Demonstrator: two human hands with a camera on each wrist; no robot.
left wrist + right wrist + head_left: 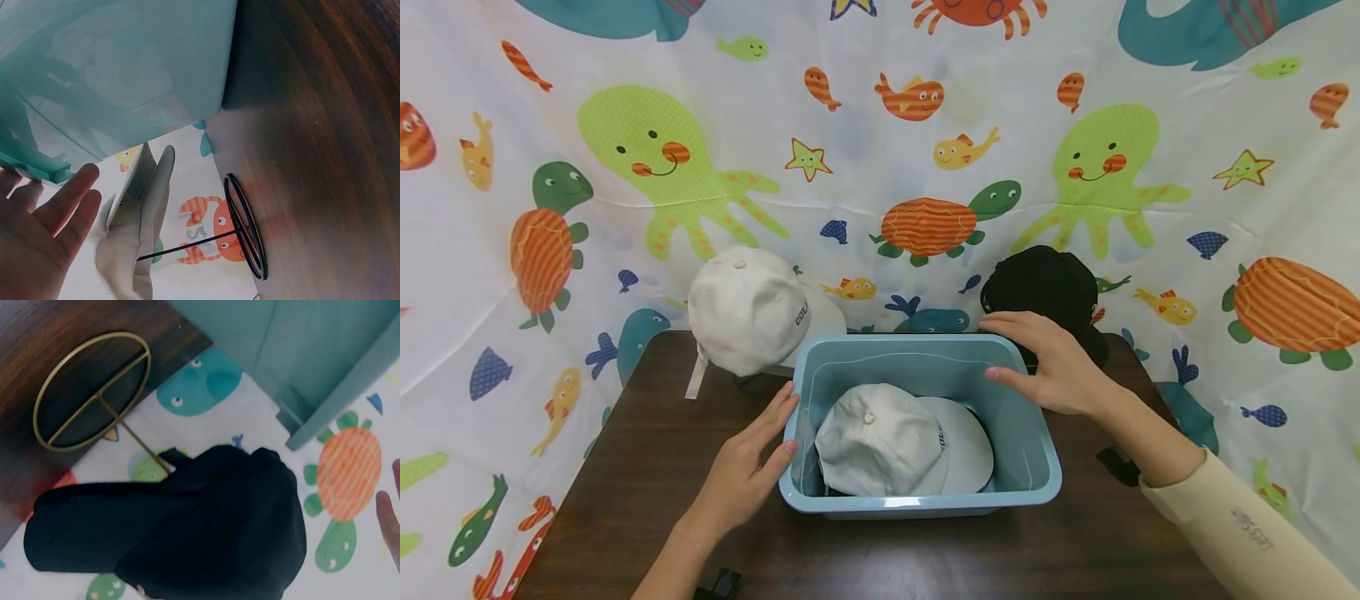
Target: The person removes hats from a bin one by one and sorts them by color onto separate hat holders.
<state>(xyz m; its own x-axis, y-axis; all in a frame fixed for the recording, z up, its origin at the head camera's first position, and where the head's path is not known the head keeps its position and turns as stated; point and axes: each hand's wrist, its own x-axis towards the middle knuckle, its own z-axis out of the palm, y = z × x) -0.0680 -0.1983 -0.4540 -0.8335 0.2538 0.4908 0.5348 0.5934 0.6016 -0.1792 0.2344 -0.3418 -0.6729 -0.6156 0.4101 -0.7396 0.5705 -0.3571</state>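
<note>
A light blue plastic bin (917,504) stands on the table with a white baseball cap (880,442) lying inside, brim to the right. My left hand (741,467) is at the bin's left rim, fingers straight; in the left wrist view its fingertips come right up to the rim. Over the bin's right back corner hovers my right hand (1052,362), fingers extended and holding nothing. Behind it a black cap (1041,283) hangs on a stand with a gold oval base (94,394). Another white cap (748,308) sits at the back left on a stand with a black ring base (247,228).
The dark wooden table (640,500) reaches back to a white curtain (865,150) printed with sea animals. Small black objects lie at the table's front left (718,583) and near the right forearm (1118,465).
</note>
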